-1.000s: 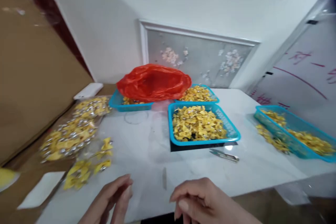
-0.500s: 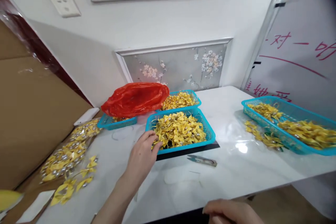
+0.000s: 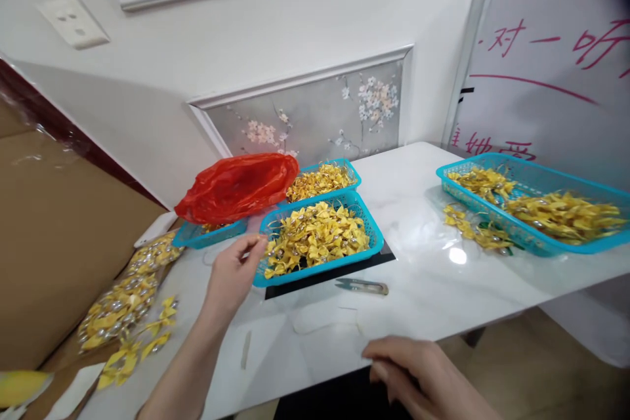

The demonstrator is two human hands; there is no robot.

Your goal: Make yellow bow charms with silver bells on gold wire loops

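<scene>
My left hand (image 3: 233, 272) reaches forward to the near left corner of a blue basket (image 3: 339, 260) heaped with small yellow bows (image 3: 315, 236). Its thumb and fingers are pinched together at the basket's rim, on something I cannot make out. My right hand (image 3: 418, 367) rests at the table's near edge with its fingers curled down, nothing visible in them. A pair of small thread snips (image 3: 361, 286) lies on the white table (image 3: 433, 289) just in front of the basket.
A red plastic bag (image 3: 236, 185) lies over a second blue basket (image 3: 209, 233); a third basket (image 3: 322, 178) stands behind. A long blue basket (image 3: 531, 200) of yellow pieces sits at the right. Clear bags of bows (image 3: 123, 295) lie at the left by a cardboard sheet (image 3: 59, 236).
My left hand went from the table's near edge out to the bow basket, then drew back slightly to its corner with fingers pinched. The right hand stayed near the edge. The view rose.
</scene>
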